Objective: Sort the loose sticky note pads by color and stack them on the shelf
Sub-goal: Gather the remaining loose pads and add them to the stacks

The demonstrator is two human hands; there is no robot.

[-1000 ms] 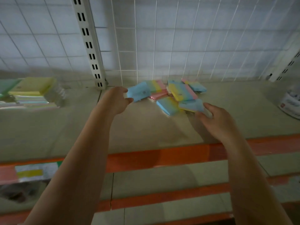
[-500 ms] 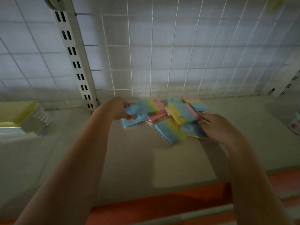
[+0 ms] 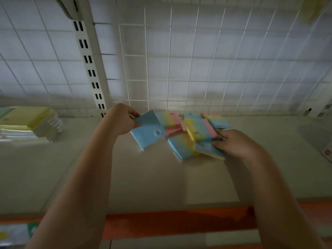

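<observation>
A loose heap of sticky note pads (image 3: 197,128) in blue, yellow and pink lies at the back of the beige shelf (image 3: 152,177). My left hand (image 3: 124,119) grips the far corner of a light blue pad (image 3: 147,132), tilted with its near edge on the shelf. My right hand (image 3: 233,142) pinches the right end of a blue pad with a yellow underside (image 3: 206,149) at the front right of the heap. A blue-to-yellow pad (image 3: 179,146) lies between the two.
A stack of yellow and pale pads (image 3: 27,123) sits at the shelf's left. A slotted white upright (image 3: 88,60) and wire grid back (image 3: 197,60) stand behind. An orange shelf edge (image 3: 170,221) runs along the front. A white container (image 3: 327,151) is at the far right.
The view has moved closer to the shelf. My left hand brought the blue pad down so its near edge rests on the shelf. My right hand went from the heap's near edge to gripping the front right pad.
</observation>
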